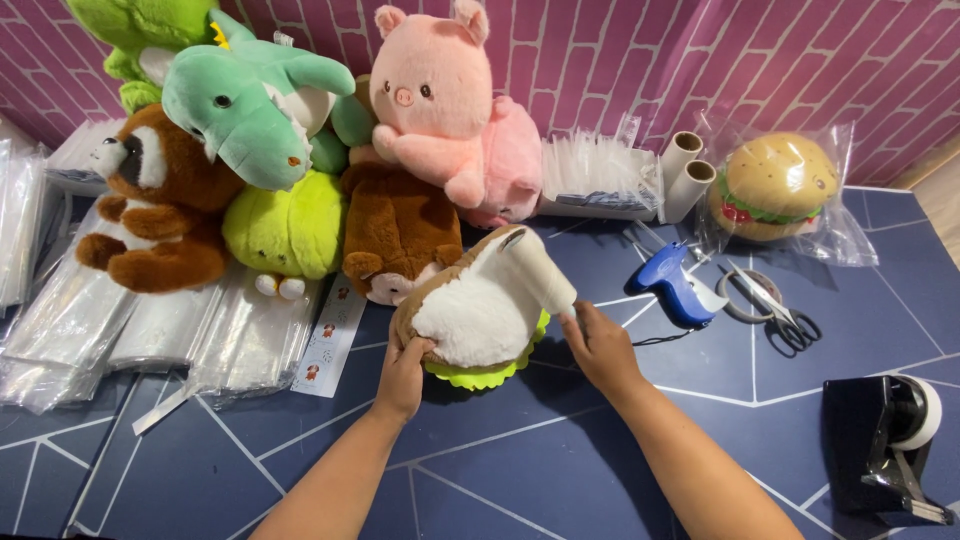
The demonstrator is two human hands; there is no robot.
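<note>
We saw a brown and white plush toy [478,305] lying on its side at the middle of the frame, on the dark blue bench [560,470], with a lime-green frill showing beneath it. Its long axis ran from lower left to upper right, ending in a white limb near the right hand. The left hand [403,375] gripped the toy's lower left edge, fingers curled closed into the fur. The right hand [600,345] sat just right of the toy, fingers narrowed and touching its right edge below the white limb; whether they pinched anything we could not tell. Both hands were equally near.

A clear plastic bag [840,225] at the upper right held a burger-shaped plush [775,185]. Stacks of empty clear bags [110,330] lay at the left. Behind stood a pink pig plush [440,100] and a green dinosaur plush [250,105]. A blue tagging gun [675,283], scissors [775,310] and a black tape dispenser [885,440] lay to the right.
</note>
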